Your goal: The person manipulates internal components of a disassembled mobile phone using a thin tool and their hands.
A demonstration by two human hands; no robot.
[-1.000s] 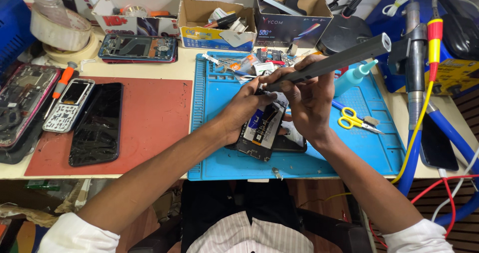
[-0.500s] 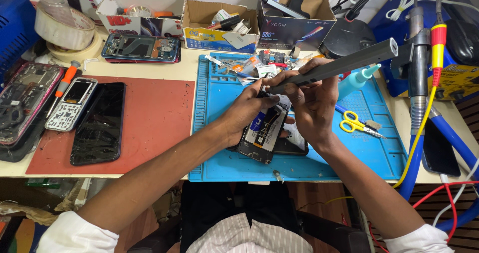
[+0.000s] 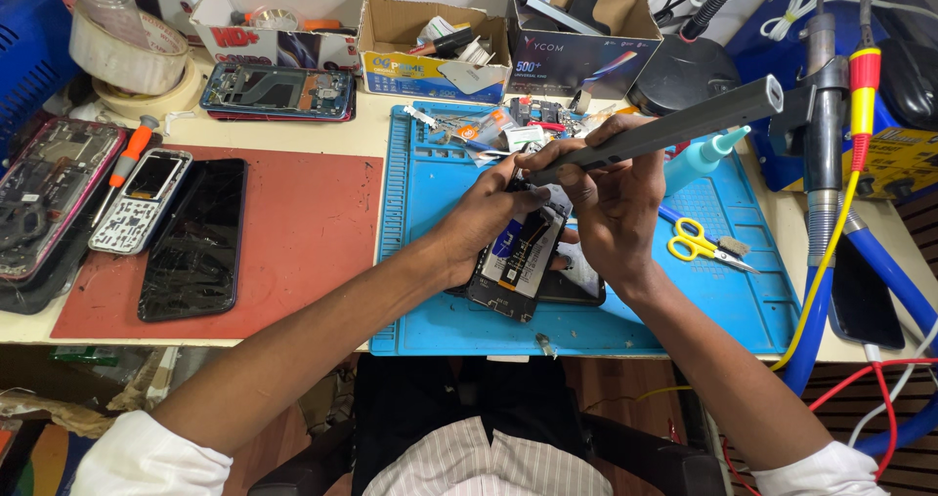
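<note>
Grey electric screwdriver (image 3: 664, 129) and opened phone (image 3: 518, 257) between both hands, mid-mat.

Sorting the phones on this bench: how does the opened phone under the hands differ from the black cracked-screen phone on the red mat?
The opened phone lies on the blue silicone mat with its inner boards and parts showing; the black cracked-screen phone lies on the red mat, screen up and closed. The left hand rests on the opened one while the right hand grips a long grey tool; the cracked one lies untouched. Both lie flat.
</note>
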